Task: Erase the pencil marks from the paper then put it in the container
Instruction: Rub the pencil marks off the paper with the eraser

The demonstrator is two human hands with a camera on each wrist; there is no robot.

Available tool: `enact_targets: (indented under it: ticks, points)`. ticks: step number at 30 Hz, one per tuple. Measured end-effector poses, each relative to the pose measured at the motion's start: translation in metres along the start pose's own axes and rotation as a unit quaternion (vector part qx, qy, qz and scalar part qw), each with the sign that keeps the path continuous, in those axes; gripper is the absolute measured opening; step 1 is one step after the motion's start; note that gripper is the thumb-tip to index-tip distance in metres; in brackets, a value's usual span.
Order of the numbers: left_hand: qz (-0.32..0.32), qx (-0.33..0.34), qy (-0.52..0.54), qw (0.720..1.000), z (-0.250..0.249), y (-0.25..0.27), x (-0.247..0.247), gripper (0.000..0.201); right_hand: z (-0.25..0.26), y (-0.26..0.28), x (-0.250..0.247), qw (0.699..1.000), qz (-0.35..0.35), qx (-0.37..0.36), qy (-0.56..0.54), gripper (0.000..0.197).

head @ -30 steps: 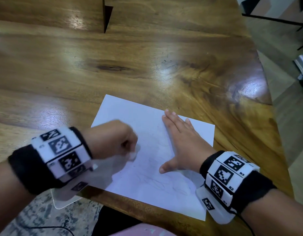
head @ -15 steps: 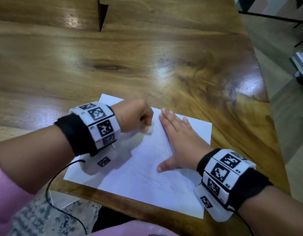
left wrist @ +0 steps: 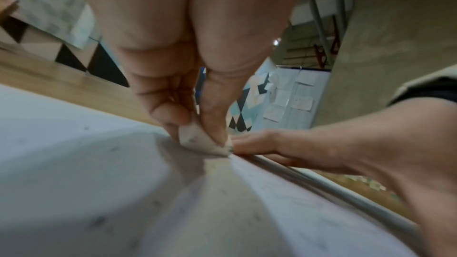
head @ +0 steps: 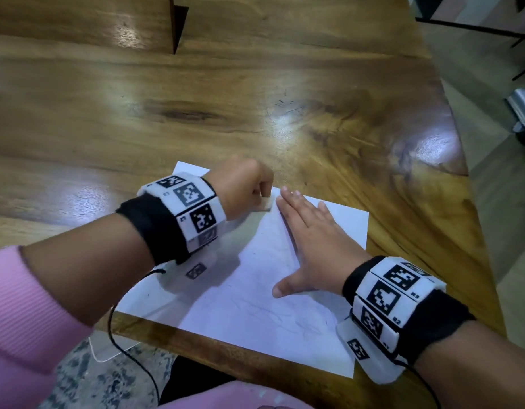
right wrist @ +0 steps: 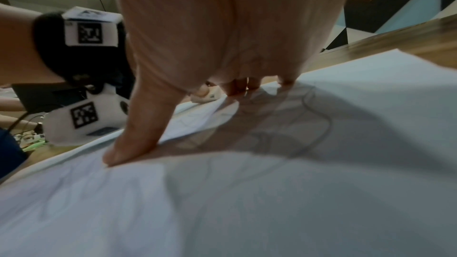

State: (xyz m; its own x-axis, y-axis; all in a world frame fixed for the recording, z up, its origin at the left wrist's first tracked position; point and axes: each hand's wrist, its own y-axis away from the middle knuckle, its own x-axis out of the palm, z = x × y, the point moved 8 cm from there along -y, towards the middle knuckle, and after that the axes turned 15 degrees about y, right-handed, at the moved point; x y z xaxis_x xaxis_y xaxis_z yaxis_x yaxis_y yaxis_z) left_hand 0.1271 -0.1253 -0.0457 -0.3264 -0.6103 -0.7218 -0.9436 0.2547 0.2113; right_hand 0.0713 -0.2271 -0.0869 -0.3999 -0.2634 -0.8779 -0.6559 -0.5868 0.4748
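Observation:
A white sheet of paper point(head: 249, 302) with faint pencil lines lies at the near edge of the wooden table point(head: 255, 98). My left hand point(head: 243, 188) pinches a small white eraser point(head: 266, 203) and presses it on the paper near its far edge. The eraser point(left wrist: 200, 140) sits between thumb and fingers in the left wrist view, tip on the sheet point(left wrist: 74, 163). My right hand point(head: 311, 246) lies flat on the paper, fingers straight, thumb spread. Pencil curves point(right wrist: 309, 124) show on the paper point(right wrist: 247, 202) under the right hand point(right wrist: 222, 36); the eraser point(right wrist: 210, 95) is beyond it.
A clear plastic piece point(head: 103, 348) shows below the table's near edge, over a speckled floor point(head: 87, 379). A black cable point(head: 128, 346) hangs from the left wristband. The table narrows toward the right, with floor point(head: 491, 143) beyond. No container is in view.
My left hand has moved with the eraser from the sheet's near left part up toward its far edge, beside the right fingertips. The right hand has stayed flat in place.

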Motion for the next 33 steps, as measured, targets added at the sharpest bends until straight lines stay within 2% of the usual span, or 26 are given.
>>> enact_targets:
  ticks: [1,5,6,7,10,12,14,16,17,19,22,23,24,27,28,30,33]
  points:
    - [0.003,0.002,-0.002,1.0,0.0,0.004,0.001,0.005,0.0,0.0,0.0,1.0,0.001,0.0,0.0,0.139]
    - [0.138,-0.002,-0.005,0.99,0.008,0.035,0.03,0.006,0.0,0.0,0.001,1.0,0.001,0.0,-0.002,0.14]
    - [0.148,-0.008,-0.001,0.989,0.009,0.036,0.031,0.007,0.0,0.0,0.001,1.0,0.001,-0.001,-0.003,0.139]
    - [0.135,-0.009,0.002,0.991,0.008,0.032,0.027,0.008,0.0,0.0,0.0,1.0,0.001,-0.001,-0.002,0.139]
    - [0.016,-0.005,0.003,1.0,0.004,0.006,0.001,0.012,0.0,0.0,0.0,1.0,-0.001,0.001,0.0,0.139]
    - [-0.005,-0.01,0.008,1.0,0.004,0.0,-0.003,0.012,0.0,0.0,0.0,1.0,-0.003,0.001,0.0,0.139]
    - [0.053,-0.008,0.007,0.999,0.003,0.009,0.01,0.006,0.001,0.0,0.0,1.0,-0.002,0.0,-0.002,0.139]
    - [0.144,-0.013,-0.005,0.989,0.003,0.023,0.027,0.005,0.001,0.0,0.0,1.0,-0.003,0.0,-0.003,0.14]
    - [0.165,-0.014,-0.011,0.986,0.002,0.026,0.031,0.007,0.0,0.0,0.0,1.0,-0.003,0.0,-0.002,0.14]
    - [0.124,-0.014,-0.012,0.992,0.0,0.015,0.022,0.008,0.0,0.0,0.0,1.0,-0.002,0.0,-0.001,0.14]
    - [-0.014,0.0,-0.002,1.0,-0.006,-0.004,-0.001,0.008,0.0,0.0,0.0,1.0,-0.004,0.001,0.001,0.139]
    - [-0.018,0.01,-0.001,1.0,-0.006,-0.002,0.0,0.007,0.0,0.0,0.0,1.0,-0.003,0.001,0.001,0.139]
    - [0.011,0.019,-0.001,1.0,-0.006,0.002,0.006,0.006,0.0,0.0,0.0,1.0,-0.002,0.001,0.0,0.139]
    - [0.172,0.008,-0.017,0.985,-0.002,0.028,0.037,0.005,0.0,-0.001,0.0,1.0,0.0,0.001,-0.002,0.14]
    - [0.191,0.0,-0.019,0.981,0.0,0.031,0.04,0.008,0.0,-0.001,0.0,1.0,0.0,0.001,-0.002,0.14]
    - [0.143,0.004,-0.017,0.99,0.0,0.021,0.03,0.009,0.0,-0.001,0.001,1.0,0.0,0.001,-0.001,0.14]
    - [-0.003,0.011,-0.012,1.0,-0.001,0.0,0.003,0.009,0.0,0.0,0.0,1.0,-0.002,0.002,-0.001,0.14]
